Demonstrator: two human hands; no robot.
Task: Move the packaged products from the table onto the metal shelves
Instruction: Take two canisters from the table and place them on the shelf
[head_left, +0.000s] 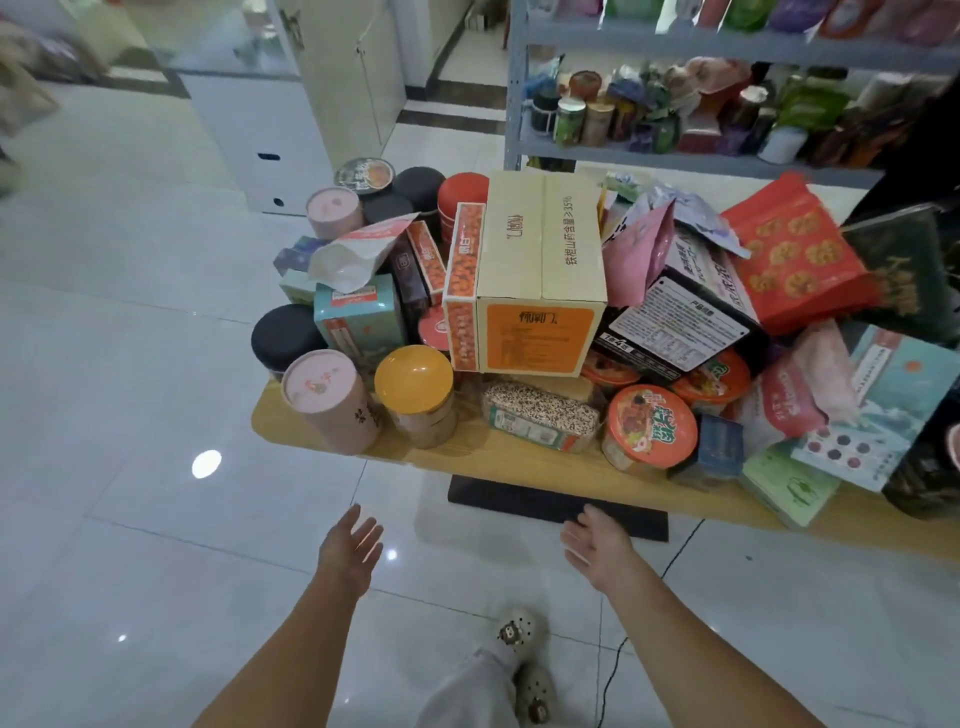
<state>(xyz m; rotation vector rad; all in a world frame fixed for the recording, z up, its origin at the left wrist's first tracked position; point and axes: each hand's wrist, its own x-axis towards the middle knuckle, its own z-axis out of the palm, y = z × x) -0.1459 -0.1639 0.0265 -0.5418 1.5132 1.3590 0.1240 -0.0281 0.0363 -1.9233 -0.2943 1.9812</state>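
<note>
Reaching toward the carton (540, 270), set your left hand (350, 548) and right hand (597, 548), both empty with fingers (356, 521) wide, flat on its opposite sides, then lift level.

Yellow-lidded jar (415, 395), cream-and-orange carton (540, 275), red flower-patterned pouch (795, 254).

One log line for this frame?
stage: pre-grasp | left hand: open, empty | right hand: open, empty | both short of table | products: piled on table | shelves: partly stocked
</note>
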